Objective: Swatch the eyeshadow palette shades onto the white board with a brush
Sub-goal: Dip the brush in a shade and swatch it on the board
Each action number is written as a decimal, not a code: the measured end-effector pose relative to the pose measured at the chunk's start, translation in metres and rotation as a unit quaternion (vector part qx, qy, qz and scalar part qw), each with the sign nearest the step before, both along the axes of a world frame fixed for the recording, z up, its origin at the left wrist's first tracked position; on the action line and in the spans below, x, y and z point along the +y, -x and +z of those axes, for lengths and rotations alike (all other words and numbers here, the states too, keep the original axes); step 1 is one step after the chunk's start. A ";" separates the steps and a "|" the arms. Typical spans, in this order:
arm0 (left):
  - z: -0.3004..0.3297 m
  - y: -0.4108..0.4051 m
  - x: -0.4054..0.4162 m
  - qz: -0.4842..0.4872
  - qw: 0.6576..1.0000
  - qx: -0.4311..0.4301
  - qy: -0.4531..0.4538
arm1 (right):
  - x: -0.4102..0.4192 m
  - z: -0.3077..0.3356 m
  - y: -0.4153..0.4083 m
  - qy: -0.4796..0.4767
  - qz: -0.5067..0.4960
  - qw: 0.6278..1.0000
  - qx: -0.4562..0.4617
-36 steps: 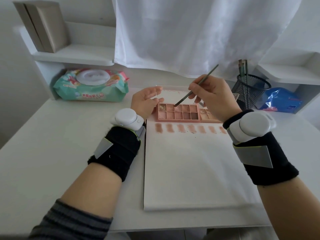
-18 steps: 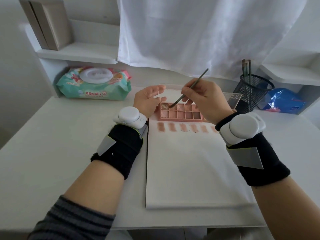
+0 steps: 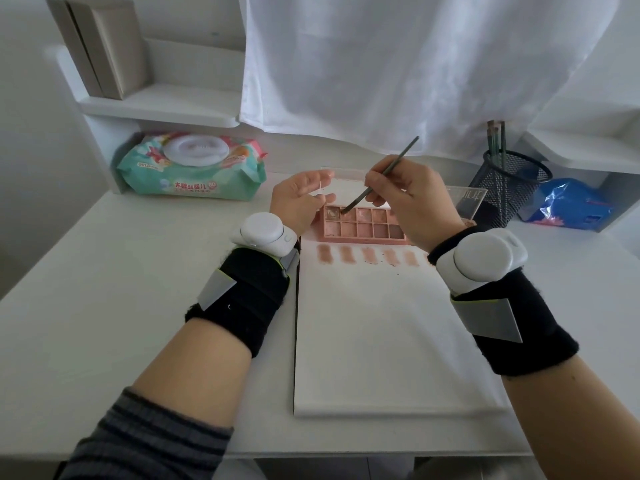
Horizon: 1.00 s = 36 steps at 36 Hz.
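A pink eyeshadow palette [image 3: 363,227] with two rows of brownish pans lies at the far end of the white board [image 3: 388,341]. Its clear lid [image 3: 464,199] stands open behind it. My right hand [image 3: 410,199] pinches a thin dark brush [image 3: 381,178], whose tip touches a pan near the palette's top left. My left hand [image 3: 298,199] holds the left edge of the clear lid between thumb and fingers. A row of several brown-pink swatches [image 3: 369,255] runs across the board just below the palette; my right wrist hides the row's right end.
A pack of wet wipes [image 3: 194,168] lies at the back left under a shelf with grey books [image 3: 100,46]. A black mesh pen holder [image 3: 509,185] with brushes and a blue packet [image 3: 568,206] stand at the back right. A white cloth hangs behind.
My right hand has moved the brush tip leftward along the palette's top row, from a middle pan to one near the left end. The left hand has stayed at the lid.
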<state>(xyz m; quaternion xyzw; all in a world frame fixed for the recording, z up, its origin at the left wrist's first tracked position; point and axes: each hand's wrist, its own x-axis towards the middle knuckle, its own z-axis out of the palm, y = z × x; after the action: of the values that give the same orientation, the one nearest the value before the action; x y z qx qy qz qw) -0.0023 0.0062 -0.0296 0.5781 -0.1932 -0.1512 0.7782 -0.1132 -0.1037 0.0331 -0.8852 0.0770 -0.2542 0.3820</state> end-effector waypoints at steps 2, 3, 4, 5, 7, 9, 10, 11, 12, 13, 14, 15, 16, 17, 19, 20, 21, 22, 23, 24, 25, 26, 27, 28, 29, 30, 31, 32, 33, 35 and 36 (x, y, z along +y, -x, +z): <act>0.001 0.000 0.000 0.000 1.000 0.005 0.001 | 0.000 0.000 0.001 0.007 0.002 1.000 0.008; 0.001 0.001 0.000 0.000 1.000 0.008 -0.003 | 0.000 0.000 0.002 0.009 0.004 1.000 0.011; 0.001 0.001 0.000 0.000 1.000 0.009 -0.006 | 0.000 0.001 0.002 0.010 0.005 1.000 0.012; 0.001 0.001 0.000 0.000 1.000 0.008 -0.007 | 0.000 0.001 0.002 0.010 0.005 1.000 0.011; 0.002 0.001 0.000 -0.002 1.000 0.007 -0.007 | -0.001 0.002 0.002 0.011 -0.001 1.000 0.005; 0.002 0.001 0.000 -0.001 1.000 0.006 -0.008 | -0.001 0.003 0.002 0.006 -0.007 1.000 -0.011; 0.003 0.001 0.000 0.000 1.000 0.005 -0.011 | -0.001 0.004 0.002 0.002 -0.009 1.000 -0.021; 0.003 0.001 0.001 0.001 1.000 0.004 -0.013 | 0.000 0.004 0.002 -0.001 -0.010 1.000 -0.029; 0.003 0.001 0.001 0.001 1.000 0.004 -0.014 | 0.001 0.004 0.003 0.000 -0.010 0.999 -0.034; 0.003 0.001 0.001 0.001 1.000 0.004 -0.015 | 0.001 0.003 0.003 0.002 -0.010 0.999 -0.035; 0.003 0.001 0.001 0.001 1.000 0.003 -0.016 | 0.001 0.002 0.003 0.008 -0.011 0.999 -0.032; 0.003 0.001 0.001 0.003 1.000 0.002 -0.019 | 0.002 0.001 0.003 0.015 -0.013 0.999 -0.028; 0.003 0.001 0.001 0.004 1.000 0.003 -0.020 | 0.001 0.001 0.002 0.023 -0.015 0.999 -0.024; 0.003 0.001 0.001 0.005 1.000 0.005 -0.021 | 0.001 0.000 0.003 0.031 -0.017 0.999 -0.022; 0.003 0.001 0.001 0.005 1.000 0.010 -0.020 | 0.002 -0.002 0.003 0.047 -0.021 0.998 -0.021; 0.003 0.001 0.001 0.005 1.000 0.012 -0.018 | 0.003 -0.002 0.004 0.054 -0.022 0.998 -0.022; 0.003 0.001 0.001 0.005 1.000 0.013 -0.016 | 0.003 -0.002 0.004 0.058 -0.022 0.998 -0.023; 0.003 0.001 0.001 0.005 1.000 0.014 -0.015 | 0.004 -0.002 0.004 0.058 -0.022 0.998 -0.026; 0.003 0.001 0.002 0.004 1.000 0.015 -0.013 | 0.004 -0.002 0.004 0.057 -0.023 0.998 -0.029; 0.003 0.002 0.002 0.002 1.000 0.015 -0.011 | 0.005 -0.002 0.004 0.052 -0.026 0.998 -0.032; 0.003 0.001 0.002 0.001 1.000 0.016 -0.009 | 0.005 -0.001 0.004 0.045 -0.030 0.998 -0.038; 0.003 0.001 0.002 0.001 1.000 0.016 -0.009 | 0.005 -0.001 0.003 0.036 -0.034 0.998 -0.045; 0.003 0.001 0.002 0.001 1.000 0.017 -0.011 | 0.004 -0.001 0.003 0.029 -0.039 0.997 -0.053; 0.004 0.001 0.002 0.002 1.000 0.017 -0.013 | 0.004 0.000 0.003 0.024 -0.043 0.997 -0.060; 0.004 0.000 0.002 0.003 1.000 0.017 -0.015 | 0.004 -0.001 0.003 0.023 -0.048 0.996 -0.065; 0.004 0.000 0.002 0.003 1.000 0.019 -0.015 | 0.004 -0.002 0.003 0.027 -0.052 0.996 -0.066; 0.004 0.000 0.001 0.002 1.000 0.021 -0.014 | 0.004 -0.003 0.003 0.034 -0.054 0.996 -0.065; 0.005 0.001 0.001 0.001 1.000 0.023 -0.013 | 0.003 -0.004 0.003 0.041 -0.056 0.996 -0.065; 0.005 0.001 0.002 0.000 1.000 0.024 -0.012 | 0.003 -0.006 0.003 0.045 -0.057 0.995 -0.065; 0.005 0.001 0.002 -0.002 1.000 0.023 -0.010 | 0.004 -0.009 0.003 0.045 -0.058 0.995 -0.069; 0.004 0.001 0.002 -0.002 1.000 0.023 -0.009 | 0.004 -0.010 0.003 0.040 -0.059 0.995 -0.070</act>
<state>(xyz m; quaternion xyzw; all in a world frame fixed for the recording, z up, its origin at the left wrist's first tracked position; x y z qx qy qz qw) -0.0034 0.0078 -0.0251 0.5808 -0.1752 -0.1678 0.7771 -0.1161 -0.0994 0.0234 -0.8739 0.0917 -0.3404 0.3348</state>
